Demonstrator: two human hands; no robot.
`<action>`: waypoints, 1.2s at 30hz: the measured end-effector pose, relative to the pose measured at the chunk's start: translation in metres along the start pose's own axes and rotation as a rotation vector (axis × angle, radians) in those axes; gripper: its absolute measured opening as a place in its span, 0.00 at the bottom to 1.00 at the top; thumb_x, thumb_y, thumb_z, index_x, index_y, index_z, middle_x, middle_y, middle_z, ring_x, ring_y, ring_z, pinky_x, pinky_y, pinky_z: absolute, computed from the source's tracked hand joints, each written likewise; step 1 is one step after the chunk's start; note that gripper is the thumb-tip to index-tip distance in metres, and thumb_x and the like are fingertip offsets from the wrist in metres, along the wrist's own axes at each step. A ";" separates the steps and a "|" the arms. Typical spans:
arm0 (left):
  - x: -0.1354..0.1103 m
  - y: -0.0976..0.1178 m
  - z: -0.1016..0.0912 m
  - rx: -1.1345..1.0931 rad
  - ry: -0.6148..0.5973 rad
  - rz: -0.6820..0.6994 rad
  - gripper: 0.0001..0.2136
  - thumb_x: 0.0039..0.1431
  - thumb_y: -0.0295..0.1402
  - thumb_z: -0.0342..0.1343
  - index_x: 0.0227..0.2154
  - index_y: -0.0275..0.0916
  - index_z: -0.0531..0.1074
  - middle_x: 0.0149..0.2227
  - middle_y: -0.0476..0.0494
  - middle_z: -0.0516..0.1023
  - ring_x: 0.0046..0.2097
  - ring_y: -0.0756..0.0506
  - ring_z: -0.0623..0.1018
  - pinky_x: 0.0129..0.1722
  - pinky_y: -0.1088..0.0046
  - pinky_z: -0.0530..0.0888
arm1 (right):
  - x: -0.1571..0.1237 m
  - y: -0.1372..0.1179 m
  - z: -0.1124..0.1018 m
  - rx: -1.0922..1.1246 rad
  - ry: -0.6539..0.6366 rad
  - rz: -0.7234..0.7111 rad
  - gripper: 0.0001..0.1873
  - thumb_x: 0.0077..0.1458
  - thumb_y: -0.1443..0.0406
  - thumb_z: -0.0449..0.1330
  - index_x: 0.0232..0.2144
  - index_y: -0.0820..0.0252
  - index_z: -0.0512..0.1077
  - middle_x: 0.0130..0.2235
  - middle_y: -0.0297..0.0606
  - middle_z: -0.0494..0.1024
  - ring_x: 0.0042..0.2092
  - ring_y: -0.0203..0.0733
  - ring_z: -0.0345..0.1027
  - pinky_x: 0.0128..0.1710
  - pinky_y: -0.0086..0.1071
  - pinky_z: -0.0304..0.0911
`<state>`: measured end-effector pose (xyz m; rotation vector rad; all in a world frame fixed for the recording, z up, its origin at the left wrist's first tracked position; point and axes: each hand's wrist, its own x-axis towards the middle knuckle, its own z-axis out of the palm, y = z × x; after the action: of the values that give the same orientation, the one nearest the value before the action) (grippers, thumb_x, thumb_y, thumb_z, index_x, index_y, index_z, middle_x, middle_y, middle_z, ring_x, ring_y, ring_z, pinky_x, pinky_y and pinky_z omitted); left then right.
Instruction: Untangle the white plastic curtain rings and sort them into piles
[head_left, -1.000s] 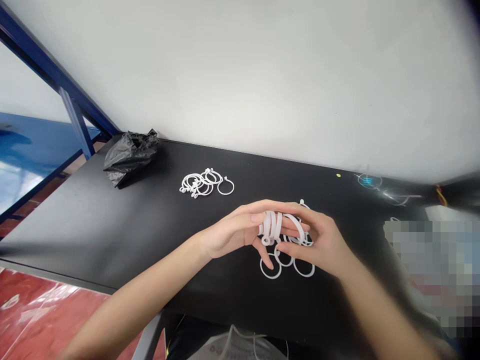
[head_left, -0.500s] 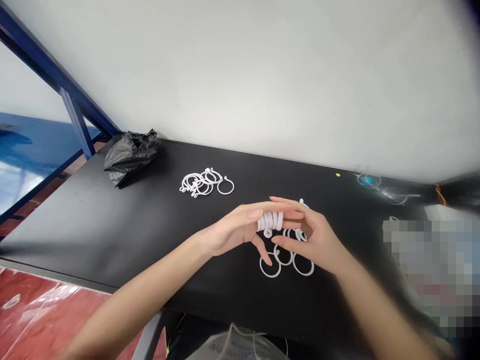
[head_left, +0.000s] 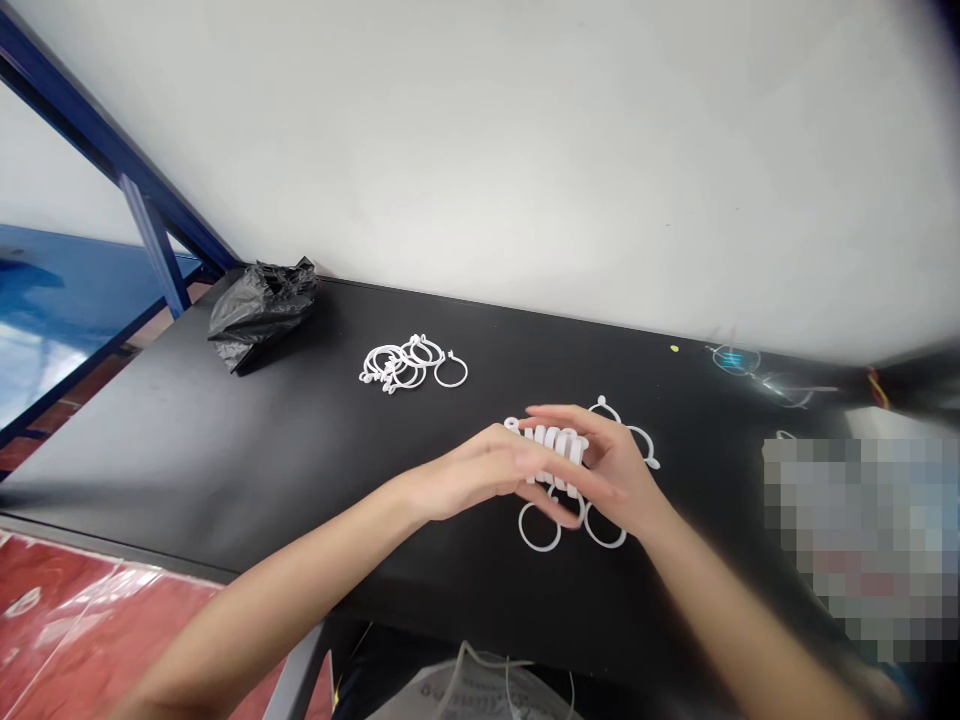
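Observation:
A row of several white curtain rings (head_left: 553, 452), each with a small eyelet, is bunched between my two hands. My left hand (head_left: 480, 467) has its fingers through and along the rings, thumb side towards me. From the right, my right hand (head_left: 615, 465) curves around the far side and right end of the row; its thumb is largely covered by my left fingers. Loose white rings (head_left: 540, 527) lie on the table just below and to the right of my hands, partly covered by them.
A pile of white rings (head_left: 401, 365) lies further back on the black table (head_left: 300, 455). A crumpled black plastic bag (head_left: 262, 310) sits at the back left. Clear plastic pieces (head_left: 739, 360) and a tiny yellow bit (head_left: 674, 348) lie at the back right, near a blurred-out area.
My hands have come closer together over the row of rings, with the right hand lower and more wrapped around it. The row has turned slightly, and more loose rings show at right.

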<state>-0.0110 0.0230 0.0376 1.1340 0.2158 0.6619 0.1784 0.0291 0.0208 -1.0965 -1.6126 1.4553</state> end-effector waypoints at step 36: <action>0.003 -0.019 0.019 0.753 0.016 0.203 0.12 0.59 0.38 0.57 0.34 0.33 0.80 0.33 0.37 0.81 0.37 0.42 0.77 0.39 0.65 0.74 | -0.011 -0.018 0.021 0.103 -0.019 0.069 0.10 0.54 0.59 0.65 0.38 0.53 0.80 0.45 0.39 0.83 0.48 0.49 0.77 0.49 0.42 0.74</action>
<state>0.0079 0.0055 0.0298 1.8900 0.3845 0.7945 0.1618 0.0103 0.0362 -1.0923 -1.5081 1.5798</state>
